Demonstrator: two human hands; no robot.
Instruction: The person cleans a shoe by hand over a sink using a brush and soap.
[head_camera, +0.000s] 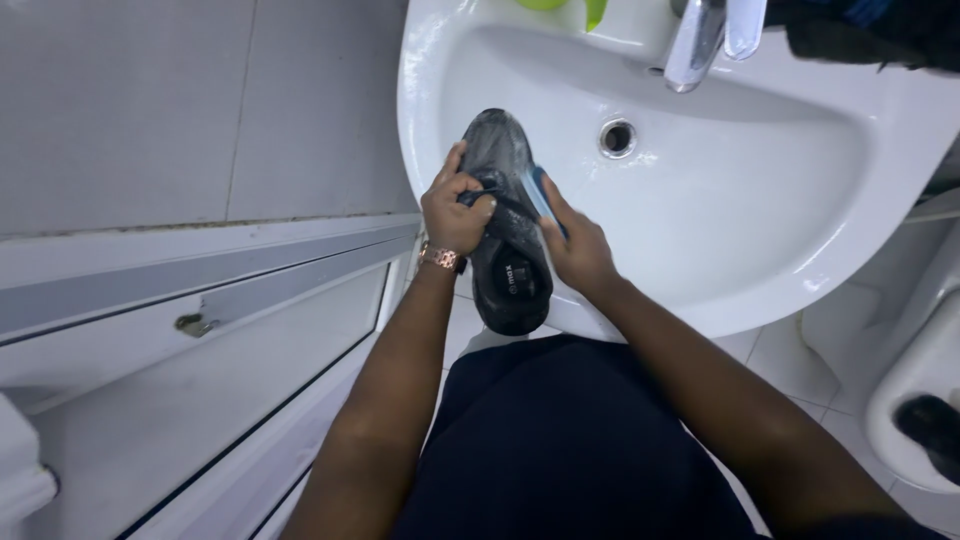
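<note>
Far to the left of my hands I see a white panelled door (200, 330) with a small metal latch (195, 324). My left hand (457, 212), with a rose-gold bracelet (440, 258) at the wrist, is clenched around the laces and side of a wet black lace-up shoe (507, 225), which rests on the near rim of a white ceramic washbasin (760, 200), toe pointing into the bowl. My right hand (578, 250) sits just right of the shoe, gripping a blue-and-white brush (540, 197) pressed against its side. Beyond my right hand are the round metal drain (617, 138) and a chrome tap (697, 40).
</note>
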